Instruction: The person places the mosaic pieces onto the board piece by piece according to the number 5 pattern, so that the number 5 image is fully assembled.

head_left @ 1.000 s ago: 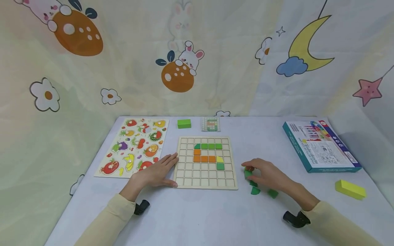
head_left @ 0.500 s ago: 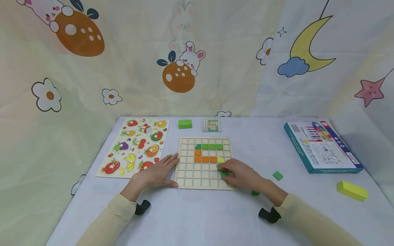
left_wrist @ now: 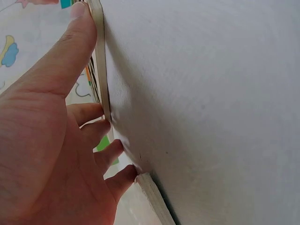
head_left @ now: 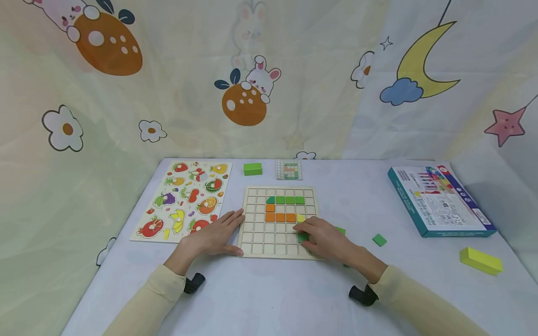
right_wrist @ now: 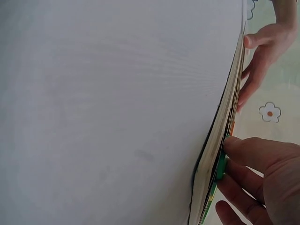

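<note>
A wooden grid board (head_left: 263, 239) lies mid-table, with orange, green and yellow tiles set in some of its squares. My left hand (head_left: 213, 236) rests flat along the board's left edge, its thumb at the lower corner; the left wrist view shows the thumb and fingertips against the rim (left_wrist: 100, 56). Over the board's right side, my right hand (head_left: 329, 239) pinches a green tile (head_left: 302, 238) below the yellow tile (head_left: 300, 218). The right wrist view shows thumb and fingers around that green tile (right_wrist: 221, 168), low at the board. The hand hides the squares beneath it.
Loose green pieces lie right of the board, one in the open (head_left: 379, 240), others partly behind the right hand. A fruit puzzle board (head_left: 185, 200) is at left. Behind stand a green block (head_left: 252, 169) and a pattern card (head_left: 289, 170). At right are a box (head_left: 441, 200) and a yellow block (head_left: 481, 261).
My right hand has moved left from the loose green pieces onto the board, bringing a green tile. One loose green piece has shifted slightly back and right. The left hand stays put.
</note>
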Motion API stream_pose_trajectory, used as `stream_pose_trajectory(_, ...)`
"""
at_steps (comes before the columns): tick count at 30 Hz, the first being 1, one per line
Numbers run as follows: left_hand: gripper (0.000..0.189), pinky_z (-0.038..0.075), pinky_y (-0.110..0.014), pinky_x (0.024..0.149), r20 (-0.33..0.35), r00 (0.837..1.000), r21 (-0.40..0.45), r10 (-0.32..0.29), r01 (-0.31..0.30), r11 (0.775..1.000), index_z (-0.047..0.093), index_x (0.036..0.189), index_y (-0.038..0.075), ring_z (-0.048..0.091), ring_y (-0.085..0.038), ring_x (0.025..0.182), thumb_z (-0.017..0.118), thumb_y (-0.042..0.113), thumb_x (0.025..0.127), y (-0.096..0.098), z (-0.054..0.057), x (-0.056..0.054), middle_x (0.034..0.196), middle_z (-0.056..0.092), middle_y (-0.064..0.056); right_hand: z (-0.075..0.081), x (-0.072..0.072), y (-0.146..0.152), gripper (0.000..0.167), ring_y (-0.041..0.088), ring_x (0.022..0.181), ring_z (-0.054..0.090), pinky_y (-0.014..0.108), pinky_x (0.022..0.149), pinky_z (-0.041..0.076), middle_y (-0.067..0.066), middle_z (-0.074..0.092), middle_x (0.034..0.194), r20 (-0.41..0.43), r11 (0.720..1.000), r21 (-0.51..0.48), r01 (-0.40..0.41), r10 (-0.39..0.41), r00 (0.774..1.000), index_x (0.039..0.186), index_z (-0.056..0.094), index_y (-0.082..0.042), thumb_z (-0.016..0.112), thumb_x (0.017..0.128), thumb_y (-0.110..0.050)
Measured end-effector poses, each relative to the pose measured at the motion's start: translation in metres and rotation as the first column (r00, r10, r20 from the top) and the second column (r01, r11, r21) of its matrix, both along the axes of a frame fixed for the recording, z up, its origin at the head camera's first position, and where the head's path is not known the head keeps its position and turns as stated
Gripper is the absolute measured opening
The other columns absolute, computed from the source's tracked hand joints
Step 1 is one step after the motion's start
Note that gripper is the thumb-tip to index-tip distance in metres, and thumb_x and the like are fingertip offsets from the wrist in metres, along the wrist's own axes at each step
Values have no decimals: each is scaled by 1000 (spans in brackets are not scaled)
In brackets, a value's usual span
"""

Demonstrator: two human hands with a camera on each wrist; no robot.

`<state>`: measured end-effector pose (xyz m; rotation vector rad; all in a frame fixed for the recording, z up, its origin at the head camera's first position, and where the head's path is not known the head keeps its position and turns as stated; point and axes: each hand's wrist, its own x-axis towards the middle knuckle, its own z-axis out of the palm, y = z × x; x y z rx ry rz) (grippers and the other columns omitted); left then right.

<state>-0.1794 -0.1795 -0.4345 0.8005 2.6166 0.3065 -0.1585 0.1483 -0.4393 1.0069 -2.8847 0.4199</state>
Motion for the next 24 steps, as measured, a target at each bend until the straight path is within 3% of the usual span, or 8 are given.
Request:
stream_pose_trajectory(9,102,29,-50,118,2,1000,-9,11,-11,1000,19,155,9,14,-34,150,68,57,81,1,0,0,165,10,-7,4,0,3,37,13,95,59,29,83,55,0,67,109,40,1000,-30,5,-3,999,116,69,-11,77,81,-16)
stream_pose_trajectory(14,101,29,-50,117,3,1000,-8,9,-9,1000,19,155,8,14,-34,150,69,57,81,2,1,0,164,10,-8,16,-3,17,40,16,102,59,34,86,54,0,65,114,158,990,-73,119,-106,982,125,64,-12,73,86,-17)
stream_pose_trajectory(18,102,29,-50,117,6,1000,-7,6,-6,1000,19,155,8,14,-35,150,68,57,81,2,1,0,165,10,-8,26,-10,39,43,18,98,59,35,82,55,2,66,111,176,976,-104,190,-170,970,128,62,-11,73,86,-14)
stream_pose_trajectory(24,102,29,-50,117,12,1000,7,12,-12,1000,20,155,7,15,-36,150,70,56,81,1,2,-1,164,10,-9,33,-16,70,43,23,99,60,41,84,56,7,67,111,207,969,-106,225,-200,958,128,61,-9,71,86,-8)
